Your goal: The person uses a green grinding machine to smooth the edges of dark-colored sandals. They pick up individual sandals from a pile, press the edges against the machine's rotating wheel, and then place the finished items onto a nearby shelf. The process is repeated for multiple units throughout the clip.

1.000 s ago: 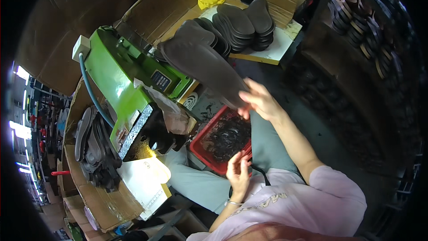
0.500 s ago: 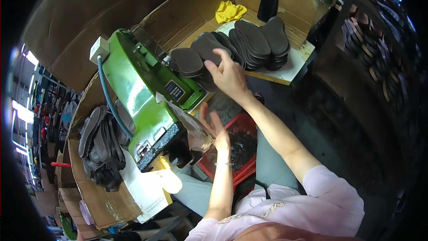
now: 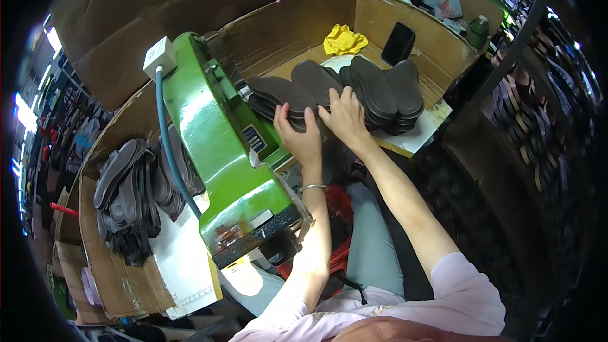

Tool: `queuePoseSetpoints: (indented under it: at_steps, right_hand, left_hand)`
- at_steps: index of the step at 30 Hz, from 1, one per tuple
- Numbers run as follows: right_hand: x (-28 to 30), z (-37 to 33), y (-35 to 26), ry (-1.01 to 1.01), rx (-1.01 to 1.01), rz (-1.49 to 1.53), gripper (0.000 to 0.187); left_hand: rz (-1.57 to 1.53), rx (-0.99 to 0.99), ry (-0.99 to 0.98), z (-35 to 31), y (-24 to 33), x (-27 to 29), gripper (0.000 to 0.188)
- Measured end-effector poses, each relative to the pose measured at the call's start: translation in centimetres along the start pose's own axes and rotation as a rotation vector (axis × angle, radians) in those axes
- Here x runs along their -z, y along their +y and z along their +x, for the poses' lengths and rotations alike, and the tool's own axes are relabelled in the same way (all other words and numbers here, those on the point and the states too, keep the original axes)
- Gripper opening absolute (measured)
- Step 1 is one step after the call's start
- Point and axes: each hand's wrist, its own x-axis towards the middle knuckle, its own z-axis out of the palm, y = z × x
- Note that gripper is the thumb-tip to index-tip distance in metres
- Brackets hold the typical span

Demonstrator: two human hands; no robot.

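Dark grey-brown shoe soles (image 3: 282,90) lie in a low pile beside a green machine. Against the front of this pile rests my left hand (image 3: 300,137), its thumb and fingers apart at the soles' edge. My right hand (image 3: 345,117) is just right of it, fingers apart and touching the soles between two piles. Neither hand has a sole lifted in its grip. More soles stand in taller stacks (image 3: 373,88) to the right of my right hand. My left forearm passes beside the head of the green machine (image 3: 218,152).
Cardboard walls (image 3: 297,16) surround the white worktable. A yellow cloth (image 3: 345,40) and a black phone (image 3: 398,44) lie at the back. Loose soles (image 3: 130,196) heap at the left. A red basket (image 3: 341,250) sits below, and racks of soles (image 3: 538,120) stand at right.
My left hand has moved up from beside the machine head to the sole pile. My right hand has lowered onto the soles. The view has shifted, and the front pile's top sole lies differently.
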Motion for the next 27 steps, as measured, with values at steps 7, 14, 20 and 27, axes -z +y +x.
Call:
queuePoseSetpoints:
  at_steps: [7,14,20,27]
  right_hand:
    - [1.5,0.2,-2.3,-0.156,-0.103,-0.097,0.047]
    - [5.8,-5.6,-0.3,0.019,0.084,0.259,0.045]
    - [7.5,-11.9,-0.2,-0.23,0.138,0.194,0.032]
    - [4.5,-20.5,-4.7,-0.727,-0.311,0.894,0.037]
  left_hand:
    - [0.214,0.068,-0.018,-0.5,-0.2,4.7,0.032]
    - [0.32,-0.094,0.313,1.0,-8.0,19.3,0.026]
    - [1.019,-0.025,0.081,11.1,-11.4,26.2,0.054]
    - [0.598,-0.064,0.193,3.9,-5.5,32.9,0.044]
